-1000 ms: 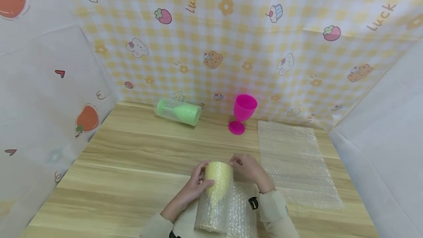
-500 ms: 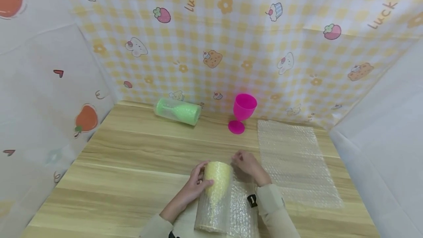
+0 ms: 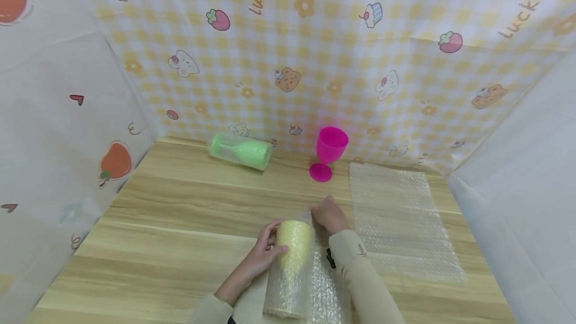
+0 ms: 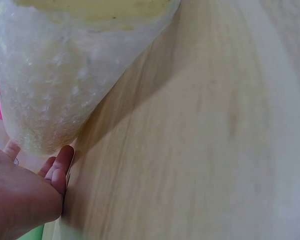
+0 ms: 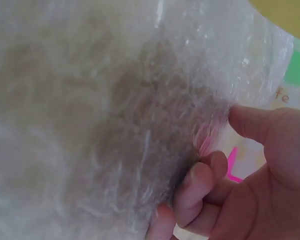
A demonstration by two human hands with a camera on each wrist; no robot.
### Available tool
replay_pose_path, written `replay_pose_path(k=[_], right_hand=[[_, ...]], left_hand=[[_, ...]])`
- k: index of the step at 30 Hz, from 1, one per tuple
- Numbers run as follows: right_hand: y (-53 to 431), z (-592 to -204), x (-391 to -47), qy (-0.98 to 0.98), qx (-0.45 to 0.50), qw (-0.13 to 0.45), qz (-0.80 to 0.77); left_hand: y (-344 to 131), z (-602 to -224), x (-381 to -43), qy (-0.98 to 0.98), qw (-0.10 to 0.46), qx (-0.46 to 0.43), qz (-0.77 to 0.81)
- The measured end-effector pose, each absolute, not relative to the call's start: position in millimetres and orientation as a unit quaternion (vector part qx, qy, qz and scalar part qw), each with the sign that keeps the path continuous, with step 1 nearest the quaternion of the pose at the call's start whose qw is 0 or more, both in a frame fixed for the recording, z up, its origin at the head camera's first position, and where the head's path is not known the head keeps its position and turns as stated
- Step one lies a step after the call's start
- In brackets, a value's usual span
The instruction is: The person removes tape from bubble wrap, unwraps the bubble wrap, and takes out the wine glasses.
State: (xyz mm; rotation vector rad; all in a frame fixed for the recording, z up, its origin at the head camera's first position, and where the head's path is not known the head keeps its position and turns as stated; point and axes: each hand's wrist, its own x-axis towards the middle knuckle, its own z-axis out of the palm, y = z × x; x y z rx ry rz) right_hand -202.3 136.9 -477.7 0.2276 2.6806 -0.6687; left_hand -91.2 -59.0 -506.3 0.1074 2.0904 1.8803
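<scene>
A yellow goblet (image 3: 293, 239) lies rolled in bubble wrap (image 3: 321, 279) near the table's front edge, its cup end pointing away from me. My left hand (image 3: 264, 254) holds the roll from the left, thumb over the top and fingers along the far side; the left wrist view shows that hand (image 4: 25, 192) at the end of the roll. On the right, my right hand (image 3: 330, 214) pinches the loose flap near its far corner. The right wrist view has this hand (image 5: 250, 175) with thumb and curled fingers at the edge of the plastic.
At the back left lies a green goblet (image 3: 243, 151) wrapped in bubble wrap. A bare pink goblet (image 3: 331, 146) stands upright at the back middle. Another flat bubble wrap sheet (image 3: 400, 214) covers the table's right side. Printed cloth (image 3: 279, 54) rises behind the table.
My right hand has moved forward past the cup end and drawn the flap's corner up and out from the roll. The left hand keeps its hold.
</scene>
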Motion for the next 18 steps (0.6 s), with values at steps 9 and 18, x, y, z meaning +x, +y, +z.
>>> replay_pose_path(k=[9,18], right_hand=[[141.5,-477.7,-202.4,0.952,0.042,0.193,-0.235],[144.8,-472.5,-198.9,0.949,0.014,0.206,-0.239]], left_hand=[[-58.4,-507.5,-91.1,0.737,0.161,0.041,0.655],[-58.8,-507.8,-91.1,0.738,0.166,0.042,0.652]])
